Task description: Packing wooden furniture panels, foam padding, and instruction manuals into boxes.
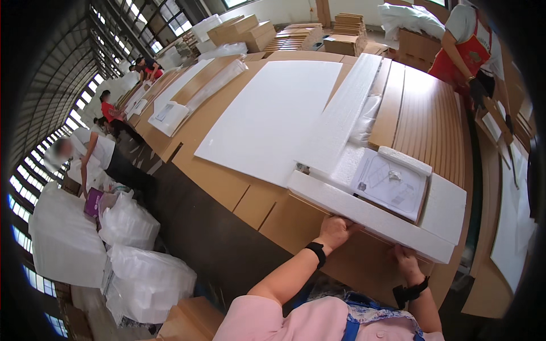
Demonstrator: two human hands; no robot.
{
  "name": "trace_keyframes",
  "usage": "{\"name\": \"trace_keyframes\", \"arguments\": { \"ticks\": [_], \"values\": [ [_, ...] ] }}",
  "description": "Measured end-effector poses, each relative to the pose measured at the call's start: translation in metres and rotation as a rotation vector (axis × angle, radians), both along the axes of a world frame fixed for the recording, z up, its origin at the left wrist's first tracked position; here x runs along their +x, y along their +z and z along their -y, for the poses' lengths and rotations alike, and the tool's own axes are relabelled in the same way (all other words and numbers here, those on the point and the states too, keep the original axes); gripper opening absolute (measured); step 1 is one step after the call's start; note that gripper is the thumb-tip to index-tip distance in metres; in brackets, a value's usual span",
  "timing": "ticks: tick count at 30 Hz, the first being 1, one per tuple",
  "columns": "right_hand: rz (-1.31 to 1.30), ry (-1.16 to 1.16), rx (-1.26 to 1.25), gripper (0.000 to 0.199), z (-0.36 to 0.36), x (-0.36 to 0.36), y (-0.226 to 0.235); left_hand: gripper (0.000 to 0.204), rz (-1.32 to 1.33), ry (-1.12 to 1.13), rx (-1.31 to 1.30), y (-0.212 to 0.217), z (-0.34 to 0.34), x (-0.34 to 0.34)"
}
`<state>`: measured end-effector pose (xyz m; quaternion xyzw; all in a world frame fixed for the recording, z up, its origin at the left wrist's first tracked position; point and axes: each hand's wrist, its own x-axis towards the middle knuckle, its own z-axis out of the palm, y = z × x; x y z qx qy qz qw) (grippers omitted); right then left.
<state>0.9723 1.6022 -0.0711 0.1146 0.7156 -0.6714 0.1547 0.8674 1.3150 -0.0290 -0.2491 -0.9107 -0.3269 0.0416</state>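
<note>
A long white foam strip (369, 217) runs along the near side of a pack of wood-look boards (426, 113). At its lower edge, left of the middle, my left hand (336, 232) is closed with its fingers curled against the strip. Farther right along the same edge, my right hand (406, 264) is closed too, its fingertips partly hidden beneath the strip. Just behind the strip, a clear bag with a printed leaflet (389, 184) lies in a foam recess. Another foam strip (347, 125) borders the boards' left side.
A large white panel (273, 113) lies on brown cardboard (244, 196) to the left. Bundled white foam (133, 221) stands on the floor at left, beside a bending person (102, 153). Someone in a red apron (463, 57) works at far right. Stacked cartons (242, 34) line the back.
</note>
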Motion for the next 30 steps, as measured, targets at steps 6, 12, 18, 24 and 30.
{"name": "trace_keyframes", "arguments": {
  "ticks": [6, 12, 18, 24, 30],
  "values": [
    [0.121, 0.391, 0.425, 0.041, 0.033, -0.023, 0.057, 0.029, 0.237, 0.08, 0.035, 0.022, 0.024, 0.006],
    [0.096, 0.18, 0.432, 0.038, -0.017, 0.032, 0.072, 0.035, 0.227, -0.093, -0.094, 0.014, -0.03, 0.011],
    [-0.449, 0.042, -0.131, 0.032, -0.041, 0.073, 0.147, 0.013, 0.199, -0.599, 0.104, 0.024, -0.067, 0.048],
    [-1.411, -0.113, 0.24, 0.025, -0.073, 0.225, 0.342, 0.008, 0.597, -0.971, 0.195, 0.092, -0.217, 0.144],
    [-1.216, -0.133, 0.34, 0.022, -0.135, 0.358, 0.411, 0.009, 0.388, -1.318, 0.092, 0.108, -0.362, 0.218]
  ]
}}
